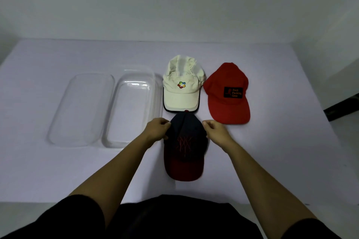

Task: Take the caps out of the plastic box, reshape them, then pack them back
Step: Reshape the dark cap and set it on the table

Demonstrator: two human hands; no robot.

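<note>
A dark navy cap (185, 141) with a red brim and red stitching lies on the table in front of me, brim toward me. My left hand (157, 129) pinches the left side of its crown. My right hand (215, 130) pinches the right side. Beyond it lies a cream cap (182, 85) with a coloured logo, its crown crumpled. To the right of that lies a red cap (227, 93) with a black patch. The clear plastic box (134, 108) stands to the left of the caps with nothing in it.
The box's clear lid (81, 108) lies flat to the left of the box. The table (58, 170) is covered in pale cloth and meets a white wall at the back. A dark object (342, 110) shows past the table's right edge.
</note>
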